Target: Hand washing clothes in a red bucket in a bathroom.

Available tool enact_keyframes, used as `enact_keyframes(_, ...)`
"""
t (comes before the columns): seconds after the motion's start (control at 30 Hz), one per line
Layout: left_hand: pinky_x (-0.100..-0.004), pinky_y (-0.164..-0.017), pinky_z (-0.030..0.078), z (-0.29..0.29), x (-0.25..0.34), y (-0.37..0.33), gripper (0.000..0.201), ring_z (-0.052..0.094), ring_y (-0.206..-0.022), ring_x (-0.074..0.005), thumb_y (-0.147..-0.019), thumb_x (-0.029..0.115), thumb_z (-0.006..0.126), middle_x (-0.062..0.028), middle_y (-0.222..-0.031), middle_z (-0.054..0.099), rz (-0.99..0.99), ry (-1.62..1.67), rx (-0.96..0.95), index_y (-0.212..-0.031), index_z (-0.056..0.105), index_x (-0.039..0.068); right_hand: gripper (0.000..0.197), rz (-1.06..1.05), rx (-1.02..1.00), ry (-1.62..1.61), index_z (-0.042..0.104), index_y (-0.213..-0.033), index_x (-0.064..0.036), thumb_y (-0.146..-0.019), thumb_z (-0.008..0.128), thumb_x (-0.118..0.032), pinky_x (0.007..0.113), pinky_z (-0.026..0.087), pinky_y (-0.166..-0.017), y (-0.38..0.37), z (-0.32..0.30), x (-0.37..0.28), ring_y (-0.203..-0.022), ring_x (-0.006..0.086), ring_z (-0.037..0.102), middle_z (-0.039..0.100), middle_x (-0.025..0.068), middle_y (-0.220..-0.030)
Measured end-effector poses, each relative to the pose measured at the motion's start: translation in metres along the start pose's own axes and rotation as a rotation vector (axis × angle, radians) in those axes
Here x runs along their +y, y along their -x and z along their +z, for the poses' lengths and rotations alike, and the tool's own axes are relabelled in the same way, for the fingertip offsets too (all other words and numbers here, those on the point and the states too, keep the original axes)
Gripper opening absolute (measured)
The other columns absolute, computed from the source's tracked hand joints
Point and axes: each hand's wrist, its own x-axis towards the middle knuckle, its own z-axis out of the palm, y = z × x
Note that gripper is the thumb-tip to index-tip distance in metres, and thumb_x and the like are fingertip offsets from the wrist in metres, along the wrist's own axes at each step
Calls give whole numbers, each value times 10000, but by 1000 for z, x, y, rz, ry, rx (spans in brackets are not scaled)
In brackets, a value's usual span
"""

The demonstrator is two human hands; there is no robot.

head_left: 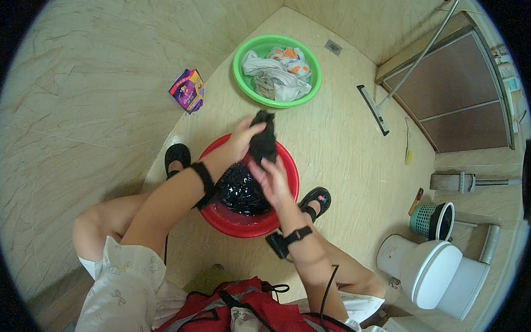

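Note:
A bunched black cloth [263,139] is held up over the far side of a red basin [289,167]. My left hand [243,139] is closed round its upper left part, thumb across it. At the cloth's lower end, the fingers of my right hand [271,179] pinch it. Folds hide what kind of garment it is. Below my hands, dark wet laundry [241,191] with a shiny surface lies in the basin, partly covered by my left wrist.
A green basin [239,83] of white and orange-patterned laundry stands beyond. A purple packet [187,91] is by the left wall. To the right are a floor squeegee [373,110], a green bin [421,219] and a white toilet [437,271]. My feet flank the red basin.

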Motion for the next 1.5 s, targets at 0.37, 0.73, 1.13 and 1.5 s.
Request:
enact_keyframes(0.37, -388, -980, 347, -29, -9, 2, 416, 472, -1149, -218, -854, 245, 545, -99, -1225, 518, 117, -663, 311, -1219, 488, 54, 506, -139, 327, 915, 447, -1249, -43, -804, 579, -244, 407, 402, -904, -92, -53, -63, -1084, 286, 511, 515, 188, -1199)
enact_keyframes(0.73, -556, -1052, 212, -100, -106, 118, 921, 120, -1335, -438, -718, 213, 700, -139, -1498, -14, -449, -1936, -8, -1438, 125, 204, 949, 222, -135, 2015, 80, -1443, -138, -755, 670, -420, 603, 182, -1035, 11, -68, 107, -1357, 419, 6, -43, 206, -1482)
enact_keyframes(1.13, -432, -900, 458, -148, -145, 72, 960, 478, -1135, -411, -704, 57, 601, -216, -1479, -22, -499, -1975, 63, -1443, 16, 237, 1113, 367, 60, 2120, 18, -1435, -102, -664, 717, -496, 646, 155, -1008, -60, -81, 154, -1339, 442, 48, -13, 195, -1479)
enact_keyframes(1.5, -423, -1039, 291, -118, -117, 42, 1063, 285, -1235, -416, -489, 246, 845, -309, -1302, 262, -444, -1648, 244, -1340, 276, -39, 493, -12, -34, 1944, 528, -1135, -65, -664, 672, -64, 432, 433, -908, -44, -100, 98, -1079, 377, 468, 460, 196, -1164)
